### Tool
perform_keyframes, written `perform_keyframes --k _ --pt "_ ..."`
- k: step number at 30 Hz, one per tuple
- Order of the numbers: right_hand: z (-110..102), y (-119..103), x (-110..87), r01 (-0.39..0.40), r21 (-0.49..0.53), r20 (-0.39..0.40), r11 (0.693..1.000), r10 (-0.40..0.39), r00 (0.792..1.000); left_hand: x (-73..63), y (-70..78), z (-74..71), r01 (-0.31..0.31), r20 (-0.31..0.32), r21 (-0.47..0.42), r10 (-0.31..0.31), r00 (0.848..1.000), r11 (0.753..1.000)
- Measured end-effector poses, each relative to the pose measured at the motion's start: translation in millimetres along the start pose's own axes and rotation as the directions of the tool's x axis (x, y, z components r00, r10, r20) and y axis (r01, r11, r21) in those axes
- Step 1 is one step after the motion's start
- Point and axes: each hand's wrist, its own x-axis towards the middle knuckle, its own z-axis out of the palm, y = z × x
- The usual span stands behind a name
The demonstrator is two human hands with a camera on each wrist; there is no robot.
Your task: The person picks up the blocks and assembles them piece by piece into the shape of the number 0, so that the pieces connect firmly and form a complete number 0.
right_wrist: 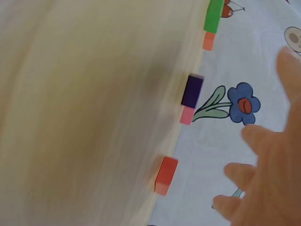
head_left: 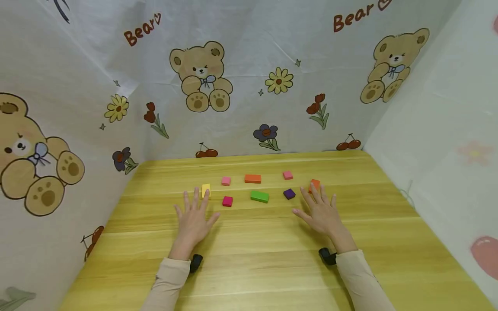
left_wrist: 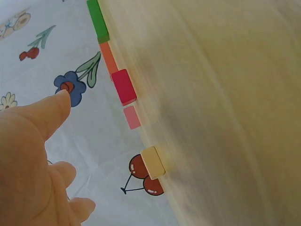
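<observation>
The green block [head_left: 259,196] lies on the wooden table [head_left: 249,268] amid seven others: the orange block [head_left: 253,179] just behind it, the magenta block [head_left: 227,201] to its left, the purple block [head_left: 289,194] to its right, the left pink block [head_left: 226,181] and right pink block [head_left: 288,175] behind it on either side, with the yellow block [head_left: 205,186] and red-orange block [head_left: 316,182] farthest out left and right. The left hand [head_left: 192,222] is spread, nearer the person and left of the green block; the right hand [head_left: 324,216] is likewise spread to its right, and neither holds anything. The work seems to stand at a ready pose, every block loose; taking one would call for lowering a hand and pinching its sides. Well behind the green block hangs a bear-print cloth [head_left: 245,95].
</observation>
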Motion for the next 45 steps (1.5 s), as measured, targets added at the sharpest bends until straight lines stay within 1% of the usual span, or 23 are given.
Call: perform_keyframes --k 4,7,10,13,14,15,17,18,20,21,22,24,25,29,31,32,33,34,37,39,40,42,45 --pt "0 -1 2.1 0.017 -0.003 -0.008 1.0 -0.017 1.0 1.2 -0.8 1.9 -0.007 -0.01 -0.01 0.007 1.0 1.0" --pt "-1 -2 2.8 0.045 0.028 -0.051 0.999 -0.043 0.998 1.4 -0.2 3.4 -0.022 -0.037 -0.027 0.021 0.999 0.999" --pt "-2 -6 4.3 0.085 0.134 -0.116 0.987 -0.07 0.991 2.0 1.6 3.6 -0.039 -0.083 -0.049 0.035 0.996 0.998" --pt "-2 -13 8.6 0.116 0.289 -0.168 0.95 -0.069 0.983 4.9 6.3 3.5 -0.063 -0.136 -0.103 0.048 0.99 0.993" --pt "-3 -16 11.2 0.12 0.35 -0.177 0.929 -0.06 0.982 6.3 8.7 3.2 -0.066 -0.144 -0.141 0.046 0.989 0.988" --pt "-3 -20 14.0 0.119 0.42 -0.18 0.9 -0.045 0.983 7.6 11.4 2.8 -0.069 -0.151 -0.19 0.04 0.988 0.979" --pt "-4 -28 18.9 0.099 0.553 -0.174 0.827 -0.002 0.985 11.7 18.8 2.5 -0.073 -0.158 -0.304 0.025 0.987 0.95" --pt "-4 -31 22.0 0.084 0.618 -0.161 0.782 0.021 0.987 13.7 22.4 2.3 -0.071 -0.161 -0.359 0.013 0.987 0.93" --pt "-3 -38 28.8 0.048 0.734 -0.121 0.677 0.061 0.991 18.2 28.6 3.4 -0.065 -0.169 -0.46 -0.015 0.986 0.885" --pt "0 -41 31.8 0.025 0.773 -0.097 0.634 0.078 0.992 20.5 31.1 4.6 -0.06 -0.174 -0.496 -0.031 0.984 0.866" --pt "2 -44 34.6 -0.002 0.799 -0.071 0.601 0.099 0.993 22.8 33.1 6.0 -0.056 -0.179 -0.529 -0.047 0.983 0.847" --pt "8 -49 40.0 -0.053 0.835 -0.023 0.548 0.131 0.991 26.2 36.3 9.3 -0.034 -0.177 -0.58 -0.084 0.981 0.814" --pt "12 -51 42.1 -0.08 0.842 -0.001 0.534 0.149 0.989 27.8 37.4 11.4 -0.02 -0.172 -0.601 -0.105 0.98 0.799" --pt "26 -59 48.0 -0.142 0.84 0.052 0.524 0.182 0.982 33.0 39.9 20.8 0.073 -0.124 -0.668 -0.207 0.971 0.741" --pt "32 -61 50.9 -0.152 0.829 0.062 0.538 0.183 0.981 35.6 39.7 25.8 0.106 -0.11 -0.682 -0.245 0.963 0.723" --pt "36 -63 52.7 -0.152 0.823 0.061 0.548 0.181 0.982 36.5 39.3 28.1 0.121 -0.102 -0.692 -0.263 0.959 0.712" --pt "39 -64 54.4 -0.156 0.821 0.062 0.549 0.186 0.981 37.5 38.9 30.3 0.133 -0.093 -0.702 -0.276 0.957 0.699" --pt "41 -65 56.2 -0.155 0.812 0.057 0.562 0.187 0.981 38.1 38.6 32.0 0.145 -0.081 -0.716 -0.288 0.954 0.683" --pt "49 -67 61.6 -0.15 0.799 0.04 0.583 0.198 0.979 40.5 37.3 37.9 0.158 -0.068 -0.747 -0.31 0.948 0.646" --pt "54 -67 64.3 -0.147 0.792 0.03 0.592 0.203 0.979 41.7 36.9 41.7 0.161 -0.067 -0.761 -0.322 0.944 0.629" --pt "57 -67 65.3 -0.144 0.792 0.026 0.593 0.203 0.979 42.0 36.9 43.6 0.16 -0.07 -0.763 -0.327 0.942 0.626" --pt "61 -68 66.4 -0.146 0.794 0.018 0.59 0.217 0.976 42.9 36.7 48.2 0.161 -0.082 -0.757 -0.336 0.938 0.634" --pt "66 -70 68.8 -0.135 0.785 -0.008 0.604 0.228 0.974 45.2 36.2 53.6 0.165 -0.107 -0.739 -0.356 0.928 0.653"
